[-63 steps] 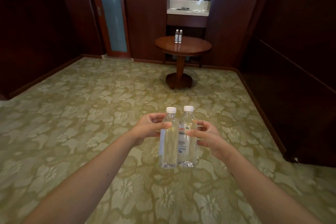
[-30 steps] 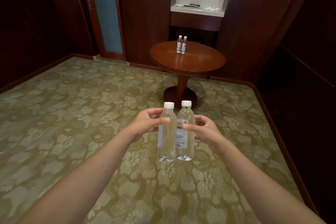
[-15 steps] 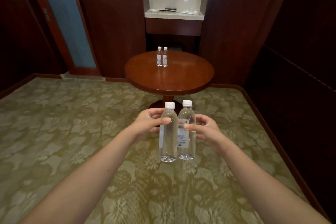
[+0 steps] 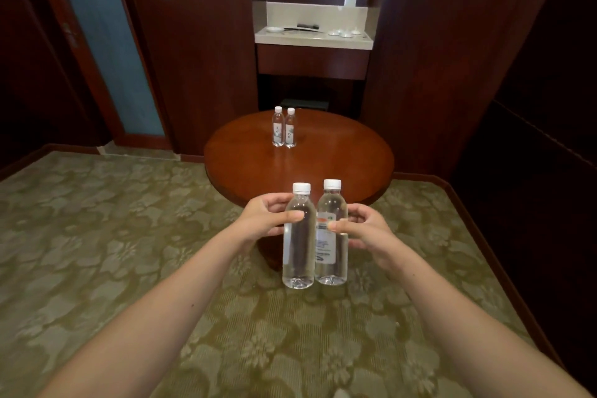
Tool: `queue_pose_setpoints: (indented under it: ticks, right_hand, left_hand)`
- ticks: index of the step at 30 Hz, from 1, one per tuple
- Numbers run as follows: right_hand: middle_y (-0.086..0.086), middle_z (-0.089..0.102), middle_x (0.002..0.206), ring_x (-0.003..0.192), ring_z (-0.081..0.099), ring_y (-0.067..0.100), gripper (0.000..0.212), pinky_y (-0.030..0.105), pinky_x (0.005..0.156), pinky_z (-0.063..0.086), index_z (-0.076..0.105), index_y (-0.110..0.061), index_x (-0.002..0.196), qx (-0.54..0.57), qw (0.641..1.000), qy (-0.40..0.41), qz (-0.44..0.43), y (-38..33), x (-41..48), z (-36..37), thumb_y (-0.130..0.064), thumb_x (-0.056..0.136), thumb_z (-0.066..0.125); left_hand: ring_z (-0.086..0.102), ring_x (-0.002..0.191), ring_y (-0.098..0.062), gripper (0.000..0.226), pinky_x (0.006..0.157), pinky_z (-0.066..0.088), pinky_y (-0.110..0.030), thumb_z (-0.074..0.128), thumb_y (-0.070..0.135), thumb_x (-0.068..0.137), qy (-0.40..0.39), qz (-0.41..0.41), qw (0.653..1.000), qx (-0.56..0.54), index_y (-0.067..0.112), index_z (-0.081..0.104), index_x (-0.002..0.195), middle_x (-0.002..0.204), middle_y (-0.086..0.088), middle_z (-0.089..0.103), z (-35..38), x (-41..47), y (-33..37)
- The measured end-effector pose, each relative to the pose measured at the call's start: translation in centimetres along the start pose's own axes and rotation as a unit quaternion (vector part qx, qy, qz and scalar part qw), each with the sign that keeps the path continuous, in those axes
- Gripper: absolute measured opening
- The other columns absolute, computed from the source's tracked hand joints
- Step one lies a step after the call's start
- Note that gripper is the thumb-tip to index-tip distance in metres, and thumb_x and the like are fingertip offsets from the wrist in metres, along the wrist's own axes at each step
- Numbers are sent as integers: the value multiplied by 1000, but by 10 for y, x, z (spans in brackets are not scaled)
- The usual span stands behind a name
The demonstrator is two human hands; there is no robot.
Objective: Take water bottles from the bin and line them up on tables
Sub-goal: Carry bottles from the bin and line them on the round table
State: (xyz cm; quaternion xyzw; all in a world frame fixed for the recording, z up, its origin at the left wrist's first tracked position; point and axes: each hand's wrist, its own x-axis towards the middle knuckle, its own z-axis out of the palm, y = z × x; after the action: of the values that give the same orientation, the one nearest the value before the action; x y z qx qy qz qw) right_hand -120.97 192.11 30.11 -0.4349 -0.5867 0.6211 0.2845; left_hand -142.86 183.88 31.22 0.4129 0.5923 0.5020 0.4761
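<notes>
Each hand is wrapped around its own water bottle, left hand (image 4: 263,220) on the left bottle (image 4: 298,255), right hand (image 4: 361,229) on the labelled bottle (image 4: 331,245). They're upright and touching, probably so they go down paired like the two bottles (image 4: 283,128) on the round wooden table (image 4: 339,158) just ahead.

The round table (image 4: 298,165) now looms larger and lower in the frame's centre, its near edge directly behind the caps of the held bottles (image 4: 315,236).
</notes>
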Motion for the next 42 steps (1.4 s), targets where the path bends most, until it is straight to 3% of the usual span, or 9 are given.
queue_pose_setpoints:
  ticks: [4,9,14,21,25,27,31,38,42]
  right_hand:
    - [8,73,107,105,70,26,45,48,93,57,66,-15,110,-14,1000,-21,-3,-30,82,-34,-11,71,87]
    - [4,75,103,102,71,26,46,53,93,55,66,-16,112,-44,998,-40,-15,-56,163,-74,-13,71,87]
    - [6,74,108,106,70,25,48,53,96,54,65,-18,111,-46,998,-44,-8,-64,230,-96,-15,69,88]
    - [13,72,110,106,69,29,49,49,94,56,64,-15,112,-45,998,-34,0,-63,331,-114,-10,70,87]
    - [6,71,98,95,70,22,51,39,83,58,63,-12,113,-44,999,-22,0,-59,402,-120,-3,69,86]
    - [4,70,101,93,69,18,52,36,81,58,62,-13,112,-48,999,-13,-3,-59,439,-120,-1,68,86]
    - [6,67,106,88,64,12,54,28,80,57,60,-11,114,-75,997,3,-12,-58,507,-119,2,68,85]
    - [-5,64,103,93,63,11,58,20,80,52,56,-16,115,-120,992,35,-20,-44,599,-114,1,68,86]
    - [-8,64,103,97,66,13,61,27,86,55,53,-19,113,-136,989,50,-16,-24,629,-111,0,67,87]
  left_hand:
    - [68,106,-10,50,81,57,-28,82,22,75,20,7,1000,-4,25,63,122,112,7,73,10,78,25]
    - [65,110,-10,41,95,52,-38,83,25,74,54,12,998,5,35,65,109,113,9,72,24,157,43]
    - [67,107,-10,48,93,54,-35,83,23,75,68,3,998,12,27,64,119,114,6,72,30,223,52]
    - [70,94,-6,45,70,56,-19,83,13,75,73,2,997,28,22,64,114,108,2,73,22,329,48]
    - [68,82,2,41,63,54,-15,83,6,73,67,4,997,44,27,62,101,98,9,69,9,404,40]
    - [68,81,5,43,67,54,-15,84,6,70,64,7,996,57,25,62,102,98,8,68,0,443,37]
    - [67,101,-18,54,90,54,-28,91,15,61,59,1,994,93,18,62,107,110,-3,70,-20,515,28]
    - [59,90,-7,54,83,47,-20,90,10,63,36,-2,992,118,13,56,104,101,5,63,-40,608,5]
    - [59,93,-11,58,83,48,-24,92,14,60,39,-11,989,144,17,54,103,105,3,63,-44,639,-15]
